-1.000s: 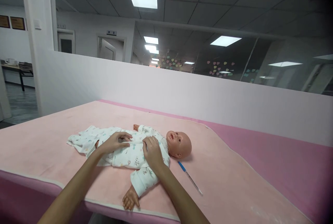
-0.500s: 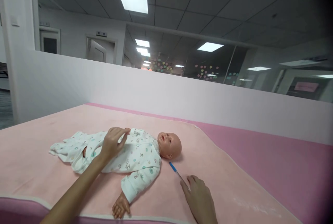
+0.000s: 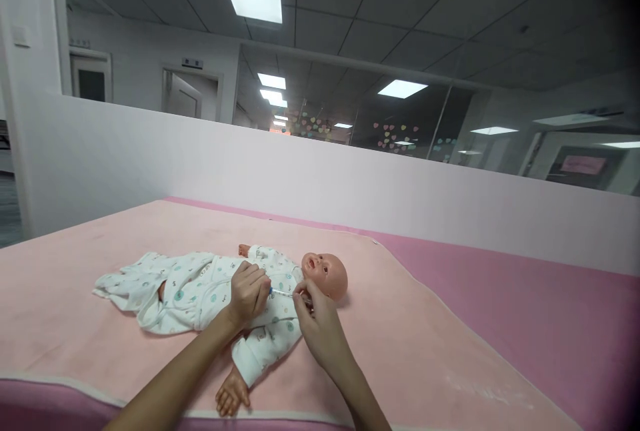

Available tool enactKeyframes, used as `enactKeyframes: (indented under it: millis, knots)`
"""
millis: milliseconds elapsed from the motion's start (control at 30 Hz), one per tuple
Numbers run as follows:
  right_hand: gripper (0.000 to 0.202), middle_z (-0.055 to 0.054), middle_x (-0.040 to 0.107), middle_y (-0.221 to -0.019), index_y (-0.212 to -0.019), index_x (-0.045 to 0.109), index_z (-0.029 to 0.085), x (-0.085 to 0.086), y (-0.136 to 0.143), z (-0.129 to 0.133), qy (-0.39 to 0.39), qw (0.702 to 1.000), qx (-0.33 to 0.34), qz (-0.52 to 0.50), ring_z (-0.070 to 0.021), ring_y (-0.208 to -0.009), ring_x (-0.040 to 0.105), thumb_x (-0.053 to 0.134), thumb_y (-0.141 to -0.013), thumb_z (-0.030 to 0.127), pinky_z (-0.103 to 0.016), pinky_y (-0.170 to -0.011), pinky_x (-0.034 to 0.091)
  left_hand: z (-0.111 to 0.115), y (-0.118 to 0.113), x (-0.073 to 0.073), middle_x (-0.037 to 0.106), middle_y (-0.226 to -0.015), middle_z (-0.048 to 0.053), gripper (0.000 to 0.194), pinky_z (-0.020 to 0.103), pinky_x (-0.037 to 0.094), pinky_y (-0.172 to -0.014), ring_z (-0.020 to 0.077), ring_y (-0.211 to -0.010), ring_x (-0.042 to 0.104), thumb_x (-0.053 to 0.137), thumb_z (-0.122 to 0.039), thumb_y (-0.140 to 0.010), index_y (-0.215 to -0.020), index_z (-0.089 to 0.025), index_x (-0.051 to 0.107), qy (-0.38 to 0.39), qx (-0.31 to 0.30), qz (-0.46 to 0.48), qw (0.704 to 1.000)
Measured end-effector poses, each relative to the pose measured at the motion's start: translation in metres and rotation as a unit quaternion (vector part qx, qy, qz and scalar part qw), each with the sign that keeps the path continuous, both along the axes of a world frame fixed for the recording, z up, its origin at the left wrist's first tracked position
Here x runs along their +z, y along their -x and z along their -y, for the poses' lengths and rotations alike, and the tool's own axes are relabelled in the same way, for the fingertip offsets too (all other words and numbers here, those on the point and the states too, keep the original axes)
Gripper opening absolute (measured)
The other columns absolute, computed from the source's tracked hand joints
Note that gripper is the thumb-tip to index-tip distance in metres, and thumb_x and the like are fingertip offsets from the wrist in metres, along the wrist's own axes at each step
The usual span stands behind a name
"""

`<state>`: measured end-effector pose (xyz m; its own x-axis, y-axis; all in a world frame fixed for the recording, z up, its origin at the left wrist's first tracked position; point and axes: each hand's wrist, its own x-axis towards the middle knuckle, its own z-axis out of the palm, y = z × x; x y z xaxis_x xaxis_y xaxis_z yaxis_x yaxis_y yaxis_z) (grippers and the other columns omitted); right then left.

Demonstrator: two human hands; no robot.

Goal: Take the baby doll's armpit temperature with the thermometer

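Observation:
A baby doll (image 3: 200,291) in white patterned clothes lies on its back, its bald head toward the right. Above its chest, my left hand (image 3: 249,291) is closed round the blue end of a thin thermometer-like stick (image 3: 283,293). The fingers of my right hand (image 3: 317,321) pinch the other end, close to the doll's chin and neck. The stick's clear middle part shows between both hands, roughly level.
The doll lies on a pink mat (image 3: 410,344) with a pale edging. A darker pink surface (image 3: 525,297) shows at the right. Behind stands a low white wall (image 3: 300,171) with glass above it.
My right hand has moved left and up, carrying the stick off the mat to above the doll's chest. My left hand has shifted right and closed on the stick's blue end.

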<state>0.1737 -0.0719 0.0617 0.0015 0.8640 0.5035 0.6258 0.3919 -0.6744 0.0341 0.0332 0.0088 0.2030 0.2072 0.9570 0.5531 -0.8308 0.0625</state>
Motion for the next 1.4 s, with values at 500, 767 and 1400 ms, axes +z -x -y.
enactKeyframes:
  millis: [500,767,1400]
  knots:
    - [0.012,0.007,0.032,-0.044,-0.052,0.043,0.02,0.082,-0.055,-0.035,0.052,0.991,0.108,-0.057,-0.0066,-0.041,0.022,0.049,-0.062,0.025,-0.02,-0.041,0.019,-0.023,0.017,0.011,0.055,-0.065,0.0,0.049,0.022,0.038,-0.053,0.0102,-0.052,0.045,0.023,-0.046,-0.089,-0.082,-0.018,0.062,0.324,-0.036,0.326,0.887]
    - [0.011,0.007,0.027,-0.041,-0.047,0.041,0.02,0.086,-0.065,-0.025,-0.013,0.994,0.059,-0.086,-0.0071,-0.039,0.022,0.045,-0.058,0.023,-0.021,-0.041,0.018,-0.018,0.013,0.009,0.054,-0.057,-0.002,0.047,0.023,0.035,-0.054,0.0121,-0.052,0.05,0.026,-0.045,-0.089,-0.076,-0.02,0.064,0.334,-0.004,0.215,0.918]
    - [0.023,-0.003,0.055,-0.056,-0.068,0.052,0.019,-0.069,-0.102,0.017,-0.08,0.885,-0.245,0.387,-0.0156,-0.051,0.053,0.035,-0.084,0.016,-0.025,-0.049,0.029,-0.015,-0.011,0.014,0.059,-0.08,0.003,0.032,0.03,0.038,-0.072,0.0168,-0.078,0.051,0.035,-0.033,-0.089,-0.077,-0.02,0.062,0.195,0.045,-0.071,0.977]
